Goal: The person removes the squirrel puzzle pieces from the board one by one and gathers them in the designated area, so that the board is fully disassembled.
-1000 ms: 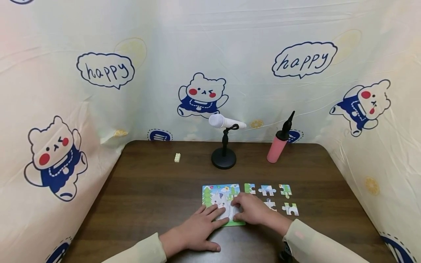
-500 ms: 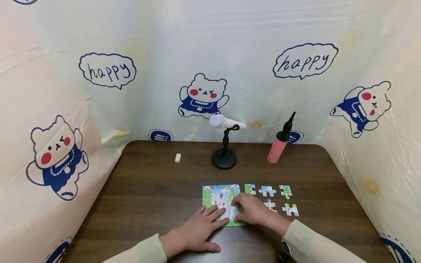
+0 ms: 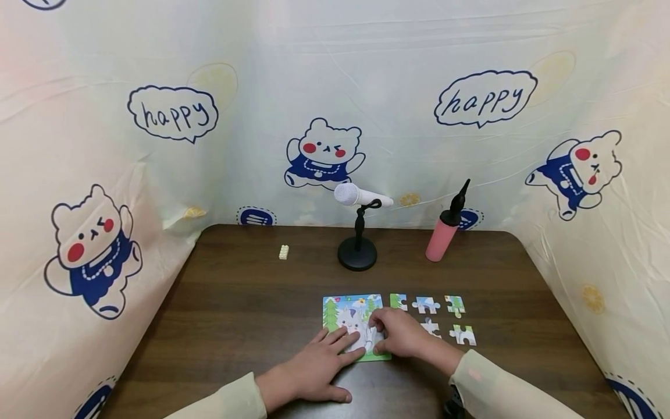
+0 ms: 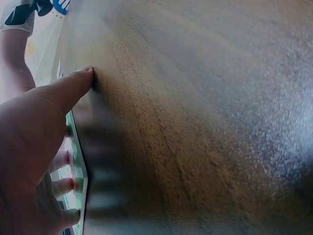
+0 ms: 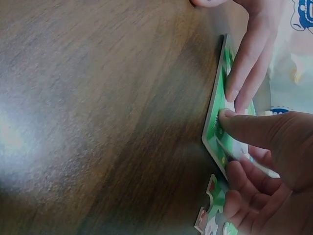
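A small jigsaw board (image 3: 331,314) with a cartoon animal and green trees lies on the table in the head view. My left hand (image 3: 321,366) rests on its lower left part with straight, spread fingers, the thumb lying on the tabletop. At the board's right side my right hand (image 3: 400,333) bends its thumb and fingers down to the picture. The right wrist view shows that hand pinching a thin jigsaw piece (image 5: 226,151), tilted up from the board's corner. Much of the piece is hidden by the fingers. The left fingers (image 5: 252,58) press close beside the right thumb.
Several loose jigsaw pieces (image 3: 426,304) lie right of the board, partly behind the right hand. Farther back stand a white microphone (image 3: 361,195) on a black stand (image 3: 357,254) and a pink hand pump (image 3: 441,238). A cream toy brick (image 3: 284,252) sits at back left.
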Demonstrator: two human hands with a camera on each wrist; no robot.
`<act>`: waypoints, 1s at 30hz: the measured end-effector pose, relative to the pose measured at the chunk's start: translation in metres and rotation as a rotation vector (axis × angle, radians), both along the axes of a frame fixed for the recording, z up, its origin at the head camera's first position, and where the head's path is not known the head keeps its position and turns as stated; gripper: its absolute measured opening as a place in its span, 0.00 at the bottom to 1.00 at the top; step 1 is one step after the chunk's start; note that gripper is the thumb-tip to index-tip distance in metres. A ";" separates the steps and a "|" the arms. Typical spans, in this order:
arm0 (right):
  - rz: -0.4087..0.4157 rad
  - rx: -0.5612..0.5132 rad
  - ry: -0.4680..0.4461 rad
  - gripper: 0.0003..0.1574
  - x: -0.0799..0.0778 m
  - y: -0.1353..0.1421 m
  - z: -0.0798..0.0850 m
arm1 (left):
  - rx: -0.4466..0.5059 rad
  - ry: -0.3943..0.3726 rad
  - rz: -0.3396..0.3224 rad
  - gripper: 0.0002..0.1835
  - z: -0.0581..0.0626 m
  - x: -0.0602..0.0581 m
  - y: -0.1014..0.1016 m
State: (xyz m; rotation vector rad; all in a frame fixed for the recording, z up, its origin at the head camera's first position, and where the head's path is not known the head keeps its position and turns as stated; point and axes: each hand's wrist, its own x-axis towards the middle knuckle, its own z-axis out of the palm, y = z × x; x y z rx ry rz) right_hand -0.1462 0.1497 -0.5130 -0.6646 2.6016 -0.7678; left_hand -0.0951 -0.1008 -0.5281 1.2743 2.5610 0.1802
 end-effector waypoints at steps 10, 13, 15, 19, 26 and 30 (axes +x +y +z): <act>0.004 -0.082 -0.017 0.19 -0.002 0.006 0.005 | -0.015 0.004 0.013 0.45 -0.003 -0.002 0.000; 0.004 -0.109 -0.008 0.17 -0.002 0.012 0.008 | -0.009 0.007 0.012 0.45 -0.005 -0.002 0.000; -0.004 -0.127 -0.020 0.16 -0.001 0.019 0.012 | 0.005 0.009 0.010 0.45 -0.006 -0.002 0.000; -0.030 -0.164 -0.055 0.15 0.000 0.043 0.017 | 0.060 -0.011 0.010 0.44 -0.007 -0.001 0.000; -0.081 -0.223 -0.082 0.15 0.010 0.100 0.021 | 0.186 -0.028 0.066 0.40 -0.010 -0.004 -0.008; -0.114 -0.228 -0.099 0.15 0.018 0.131 0.020 | 0.197 0.067 0.169 0.39 -0.012 -0.015 -0.017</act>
